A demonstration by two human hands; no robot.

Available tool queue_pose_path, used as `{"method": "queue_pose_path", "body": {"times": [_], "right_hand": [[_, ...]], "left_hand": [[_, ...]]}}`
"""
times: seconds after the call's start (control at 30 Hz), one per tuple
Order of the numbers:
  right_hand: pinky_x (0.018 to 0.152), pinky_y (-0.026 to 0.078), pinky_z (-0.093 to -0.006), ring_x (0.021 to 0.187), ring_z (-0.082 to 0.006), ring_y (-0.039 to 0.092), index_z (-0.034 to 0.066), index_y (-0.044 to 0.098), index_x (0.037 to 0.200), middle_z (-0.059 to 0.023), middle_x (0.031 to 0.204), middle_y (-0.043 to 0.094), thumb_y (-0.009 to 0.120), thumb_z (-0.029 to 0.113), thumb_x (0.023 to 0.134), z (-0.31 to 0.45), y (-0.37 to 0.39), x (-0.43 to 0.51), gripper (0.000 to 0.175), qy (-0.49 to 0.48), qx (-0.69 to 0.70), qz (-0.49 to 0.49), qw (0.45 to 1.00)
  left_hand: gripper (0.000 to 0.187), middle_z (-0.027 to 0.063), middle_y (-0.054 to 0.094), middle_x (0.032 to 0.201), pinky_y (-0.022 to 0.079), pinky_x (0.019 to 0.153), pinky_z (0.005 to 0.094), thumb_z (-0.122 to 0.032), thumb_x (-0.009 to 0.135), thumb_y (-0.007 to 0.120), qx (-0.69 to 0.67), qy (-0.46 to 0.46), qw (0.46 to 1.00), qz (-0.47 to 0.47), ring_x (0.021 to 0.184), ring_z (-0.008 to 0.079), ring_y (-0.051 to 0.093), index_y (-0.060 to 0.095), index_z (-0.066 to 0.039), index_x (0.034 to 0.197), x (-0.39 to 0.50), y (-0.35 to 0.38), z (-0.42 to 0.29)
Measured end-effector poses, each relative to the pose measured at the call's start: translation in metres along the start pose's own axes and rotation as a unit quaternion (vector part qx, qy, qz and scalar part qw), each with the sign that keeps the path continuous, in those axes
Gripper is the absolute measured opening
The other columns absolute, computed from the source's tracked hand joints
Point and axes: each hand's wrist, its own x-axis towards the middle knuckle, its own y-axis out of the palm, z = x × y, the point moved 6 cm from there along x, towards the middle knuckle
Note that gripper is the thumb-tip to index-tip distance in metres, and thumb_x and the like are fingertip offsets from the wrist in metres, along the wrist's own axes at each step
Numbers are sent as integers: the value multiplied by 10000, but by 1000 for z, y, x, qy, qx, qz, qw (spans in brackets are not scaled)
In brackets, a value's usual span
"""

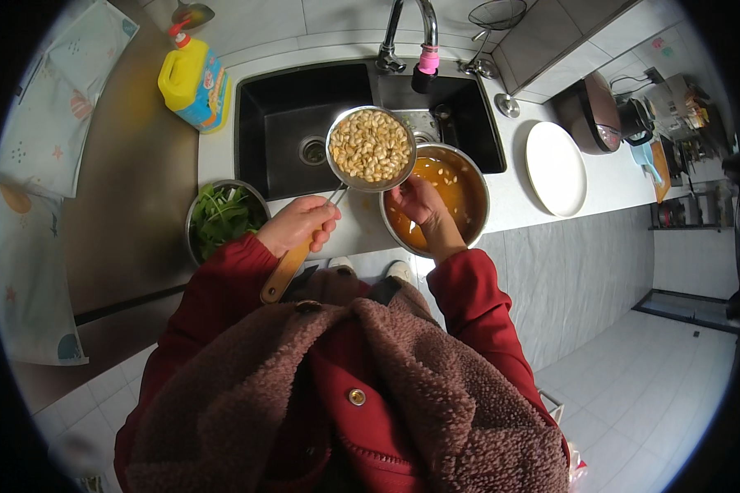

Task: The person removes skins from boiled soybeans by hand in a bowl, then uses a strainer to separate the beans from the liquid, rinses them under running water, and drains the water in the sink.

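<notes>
My left hand (305, 225) is closed around the wooden handle (288, 266) of a round metal strainer (370, 186). A heap of pale pumpkin seeds (370, 145) fills it. The strainer is held up over the front of the sink, its right side overlapping a steel bowl (486, 200) in view. Inside that bowl is orange-brown liquid (428, 169) with a few seeds floating. My right hand (422, 206) is over the bowl, fingertips curled at the strainer's lower right rim. Whether they touch the rim or hold anything, I cannot tell.
A black double sink (277, 132) lies ahead, under a faucet (428, 37) with a pink fitting. On the left are a bowl of leafy greens (225, 215) and a yellow detergent jug (197, 86). A white oval plate (556, 169) and a rice cooker (586, 114) stand at right.
</notes>
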Motion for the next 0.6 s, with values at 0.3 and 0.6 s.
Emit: {"method": "queue_pose_path", "body": {"times": [0.3,0.6], "right_hand": [[901,543,-359,938,-232,640,-44,543,1134,-126,1016,617,425,43,1008,70,19,-100,194,-265,-202,-91,939],[940,471,-392,1085,-285,637,18,647,1193,-174,1141,679,449,398,1030,77,121,-149,458,-288,-708,-29,644]], "left_hand": [[222,25,528,758,422,480,233,-199,999,484,-15,10,999,26,546,90,497,545,13,975,11,13,0],[221,15,510,756,419,484,229,-199,999,480,2,-11,997,77,573,78,483,541,12,973,24,51,-4]]}}
